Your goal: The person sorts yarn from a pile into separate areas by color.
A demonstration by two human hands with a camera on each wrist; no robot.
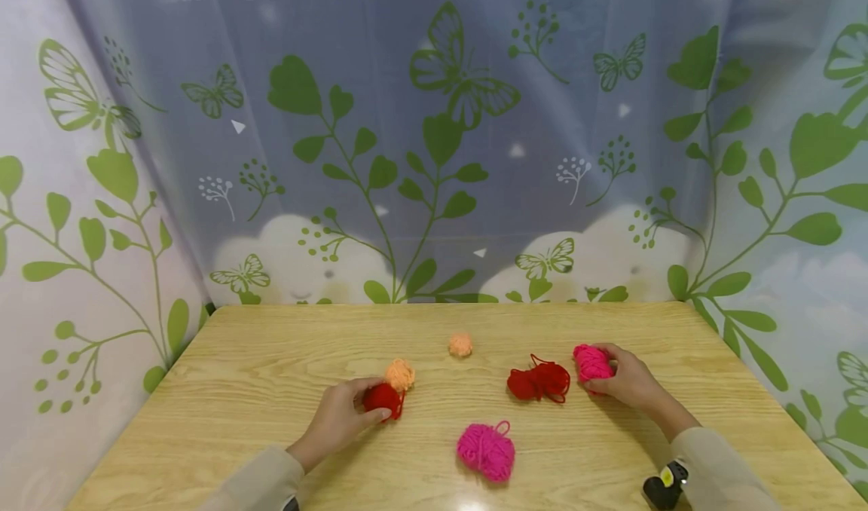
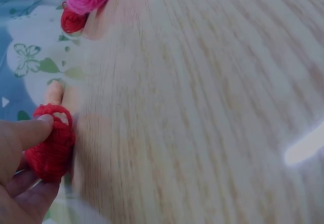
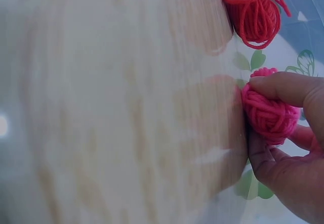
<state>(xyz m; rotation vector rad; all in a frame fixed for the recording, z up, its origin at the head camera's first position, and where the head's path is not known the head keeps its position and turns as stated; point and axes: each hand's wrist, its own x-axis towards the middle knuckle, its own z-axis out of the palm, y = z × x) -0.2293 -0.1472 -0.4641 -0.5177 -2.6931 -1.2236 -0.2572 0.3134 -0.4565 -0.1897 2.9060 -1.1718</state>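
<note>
On the wooden table [image 1: 271, 360] my left hand [image 1: 342, 414] grips a small red yarn ball [image 1: 383, 399]; the left wrist view shows thumb and fingers curled round that red ball [image 2: 50, 150]. My right hand [image 1: 627, 379] holds a pink yarn ball [image 1: 592, 362] on the table, fingers wrapped round the pink ball [image 3: 269, 115]. Between the hands lies a loose red yarn bundle [image 1: 540, 380], also seen as the red bundle [image 3: 253, 12]. A larger pink yarn bundle [image 1: 485, 451] sits near the front edge.
Two small orange pompom balls rest on the table: one [image 1: 401, 374] just behind the left hand's red ball, another [image 1: 460, 345] farther back at centre. A leaf-and-butterfly printed curtain [image 1: 434, 142] closes off the back and sides.
</note>
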